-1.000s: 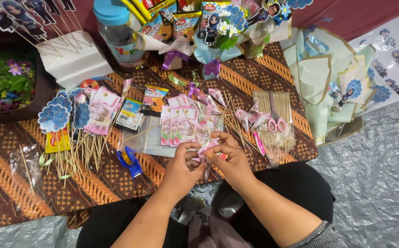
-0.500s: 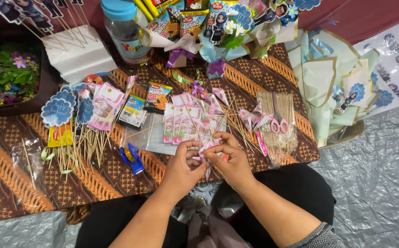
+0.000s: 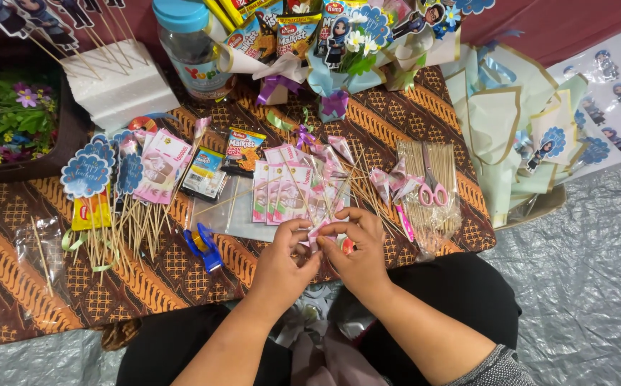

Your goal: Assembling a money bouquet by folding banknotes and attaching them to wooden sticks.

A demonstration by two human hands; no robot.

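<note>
Both hands meet at the near edge of the table, fingertips pinched together on a small pink folded paper piece (image 3: 319, 232). The left hand (image 3: 282, 261) closes thumb and forefinger on the left side of the piece; the right hand (image 3: 359, 254) closes its fingertips on the right side. The piece sits between the two thumbs, just above the table edge, and is mostly covered by the fingers.

Directly beyond the hands lies a fan of pink banknote-like papers (image 3: 289, 189) fixed to thin wooden skewers, resting on a clear plastic sheet. To the right of the hands, a clear bag of bamboo skewers (image 3: 432, 193) lies with pink-handled scissors (image 3: 433, 193) on top of it. To the left, a blue tape dispenser (image 3: 205, 246) lies near the table edge, well apart from the left hand. Farther left, a bundle of skewers with blue scalloped paper toppers (image 3: 85, 175) lies across the batik-patterned cloth (image 3: 39, 286) that covers the table.

At the far edge stand a clear jar with a blue lid (image 3: 189, 50), a white foam block (image 3: 114, 82) holding cut-out figures on sticks, and a snack bouquet (image 3: 325, 43) tied with purple ribbon. A stack of pale green wrapping sheets (image 3: 510, 121) lies at the right.
</note>
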